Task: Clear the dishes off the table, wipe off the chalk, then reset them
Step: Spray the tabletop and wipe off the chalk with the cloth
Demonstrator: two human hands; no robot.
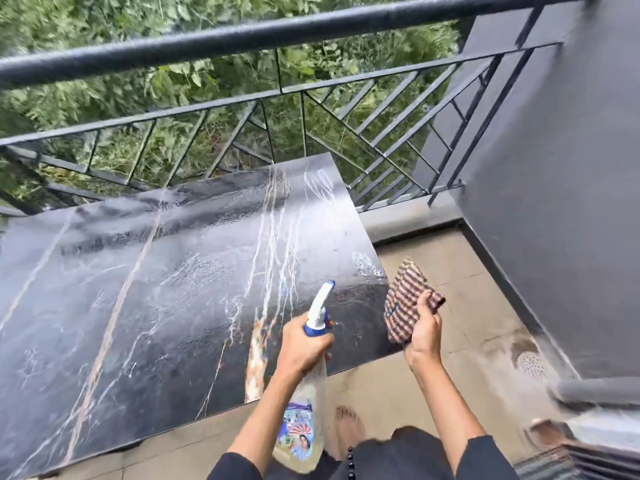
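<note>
A black marble table (145,306) with pale veins fills the left and middle of the view; its top looks wet, with smeared white marks. My left hand (301,344) grips a spray bottle (304,410) by the neck, its white and blue nozzle aimed over the table's near right corner. My right hand (424,332) holds a bunched checked cloth (403,303) just past the table's right edge, above the floor. No dishes are in view.
A dark metal railing (277,91) runs behind the table, with green plants beyond. A grey wall (554,202) stands at the right. On the tiled floor (467,289) are a round drain (531,363) and my bare foot (348,431).
</note>
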